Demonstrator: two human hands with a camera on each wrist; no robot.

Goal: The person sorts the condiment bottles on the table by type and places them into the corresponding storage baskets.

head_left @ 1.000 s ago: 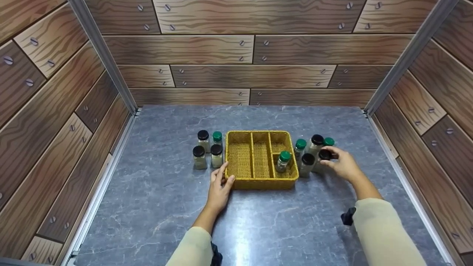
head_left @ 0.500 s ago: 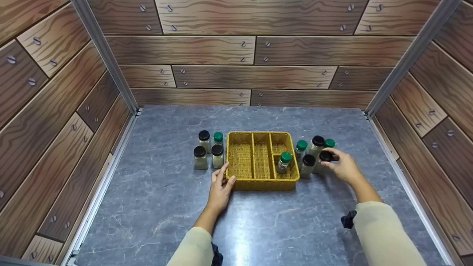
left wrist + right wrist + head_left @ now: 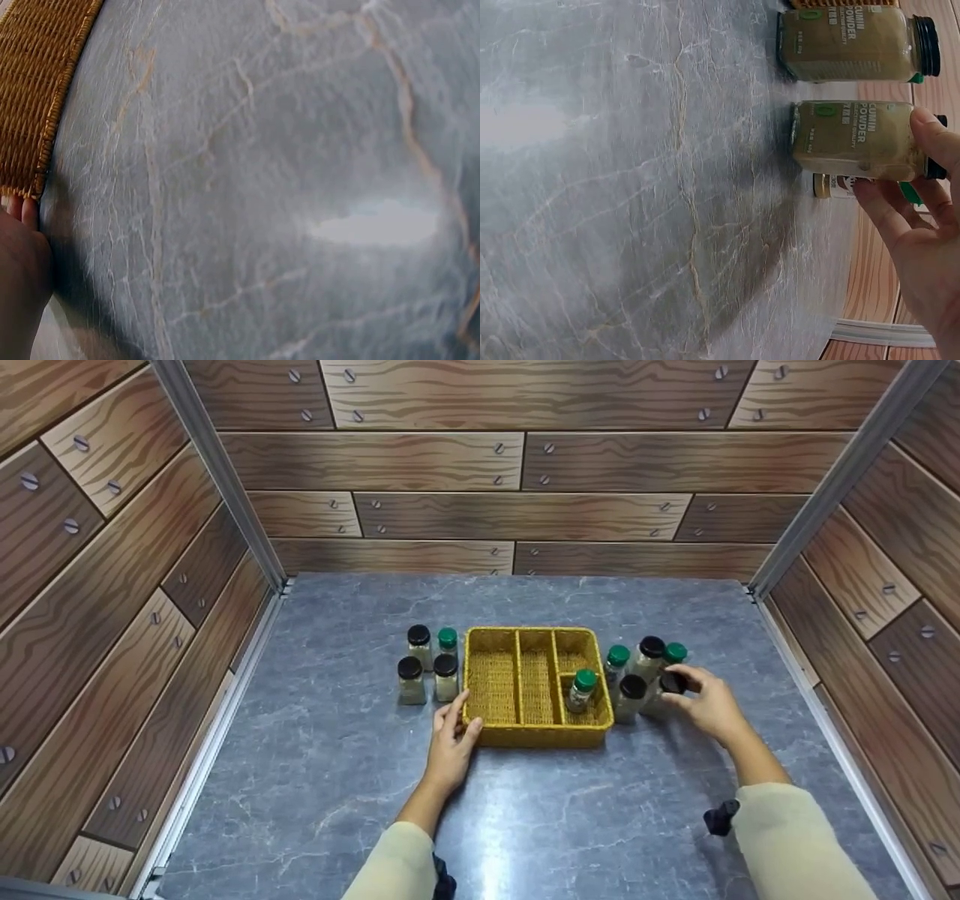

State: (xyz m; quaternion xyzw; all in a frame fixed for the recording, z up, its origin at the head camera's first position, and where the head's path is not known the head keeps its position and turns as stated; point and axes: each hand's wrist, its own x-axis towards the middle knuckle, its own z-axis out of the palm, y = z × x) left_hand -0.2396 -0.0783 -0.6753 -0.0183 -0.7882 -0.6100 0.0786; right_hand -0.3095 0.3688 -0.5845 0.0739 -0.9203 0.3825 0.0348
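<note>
My right hand (image 3: 709, 706) grips a cumin powder jar (image 3: 855, 139) with a black lid, thumb on one side and fingers on the other. Beside it a second cumin powder jar (image 3: 847, 45) stands near the basket. A small green-capped bottle (image 3: 838, 185) shows partly behind my right fingers. My left hand (image 3: 451, 750) rests at the front left corner of a yellow-brown woven basket (image 3: 540, 737), fingers along its left side and thumb at the front. In the basket's front right compartment stands a green-capped bottle (image 3: 581, 690).
Left of the basket is a group of jars, among them a black-lidded jar (image 3: 411, 681) and a green-capped one (image 3: 448, 641). Right of it stand a tall black-lidded jar (image 3: 648, 656) and a green-capped bottle (image 3: 617, 660). Wood-patterned walls (image 3: 420, 461) enclose the grey marbled table (image 3: 315, 720).
My right hand shifts slightly right and nearer with the gripped jar. The left hand stays at the basket corner. The head view moves a little.
</note>
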